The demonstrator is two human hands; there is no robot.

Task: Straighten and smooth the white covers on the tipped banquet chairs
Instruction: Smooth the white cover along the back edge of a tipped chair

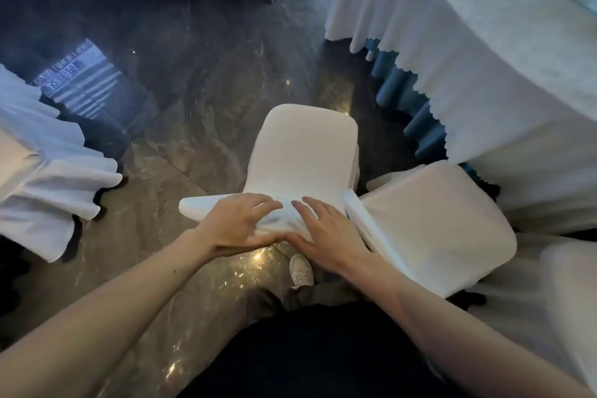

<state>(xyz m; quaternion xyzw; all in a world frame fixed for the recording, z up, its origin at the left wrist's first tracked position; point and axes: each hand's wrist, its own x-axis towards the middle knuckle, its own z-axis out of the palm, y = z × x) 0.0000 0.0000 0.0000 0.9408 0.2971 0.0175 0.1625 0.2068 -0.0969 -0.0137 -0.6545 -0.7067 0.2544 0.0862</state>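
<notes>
Both hands rest flat on the top edge of a white-covered banquet chair.

Bare forearms reach forward; the left hand (237, 224) and right hand (326, 233) lie side by side, thumbs touching, fingers (268, 202) spread open and pressed on the white cover (302, 152) rather than gripping it. That chair stands just ahead of the person on the dark polished floor (200, 81). A second covered chair (433, 223) sits just beside it on the right, near the round table (504, 81) draped in white cloth over a blue skirt. A white shoe (301, 270) shows below the hands.
</notes>
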